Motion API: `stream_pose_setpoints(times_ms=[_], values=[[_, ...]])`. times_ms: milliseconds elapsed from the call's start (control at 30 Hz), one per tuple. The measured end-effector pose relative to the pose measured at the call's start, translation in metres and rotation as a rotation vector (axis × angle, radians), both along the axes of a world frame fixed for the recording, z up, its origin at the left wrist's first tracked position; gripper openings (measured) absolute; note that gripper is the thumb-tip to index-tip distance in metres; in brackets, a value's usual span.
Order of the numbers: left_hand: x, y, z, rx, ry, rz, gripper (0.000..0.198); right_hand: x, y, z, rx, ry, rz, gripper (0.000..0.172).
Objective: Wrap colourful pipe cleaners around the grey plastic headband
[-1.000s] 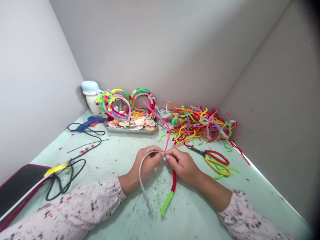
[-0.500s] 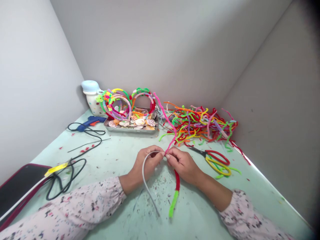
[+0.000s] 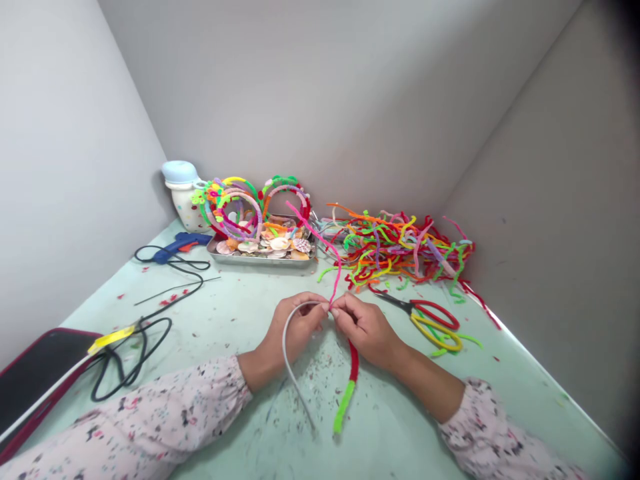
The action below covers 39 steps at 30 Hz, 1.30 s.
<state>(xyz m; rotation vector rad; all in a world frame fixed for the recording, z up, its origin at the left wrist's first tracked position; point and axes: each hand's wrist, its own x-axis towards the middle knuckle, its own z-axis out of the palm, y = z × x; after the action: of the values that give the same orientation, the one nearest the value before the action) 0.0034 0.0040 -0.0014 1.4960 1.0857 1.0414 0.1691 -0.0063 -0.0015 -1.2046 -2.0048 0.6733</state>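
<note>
My left hand is closed on the bare grey half of a headband at the middle of the pale green table. My right hand pinches the same headband from the other side, where it is wrapped in red and then green fuzzy wire. Between the fingertips of both hands a pink pipe cleaner stands up and leans back to the left. The grey leg and the green leg of the headband point toward me and rest on the table.
Scissors with red and yellow handles lie right of my right hand. Behind them is a heap of coloured pipe cleaners. A metal tray with shells and finished headbands, a white jar, a blue glue gun with black cord, and a dark case sit left.
The free end of the pink pipe cleaner swung right and then back to the left as my right fingers turned it. The headband's legs shifted slightly on the table. Both hands stayed in place.
</note>
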Motion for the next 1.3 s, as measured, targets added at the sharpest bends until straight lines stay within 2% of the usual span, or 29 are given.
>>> stream_pose_setpoints(times_ms=[800, 1133, 1300], values=[[-0.001, 0.002, 0.003, 0.033, 0.036, 0.015, 0.014, -0.001, 0.0, 0.002, -0.128, 0.082, 0.035, 0.018], [0.001, 0.007, -0.011, 0.002, -0.005, -0.036, 0.018, 0.002, 0.003, -0.002, -0.127, 0.057, -0.003, 0.018], [0.001, 0.007, -0.01, 0.014, 0.045, -0.018, 0.017, 0.001, 0.003, -0.003, -0.116, 0.042, -0.015, 0.017]])
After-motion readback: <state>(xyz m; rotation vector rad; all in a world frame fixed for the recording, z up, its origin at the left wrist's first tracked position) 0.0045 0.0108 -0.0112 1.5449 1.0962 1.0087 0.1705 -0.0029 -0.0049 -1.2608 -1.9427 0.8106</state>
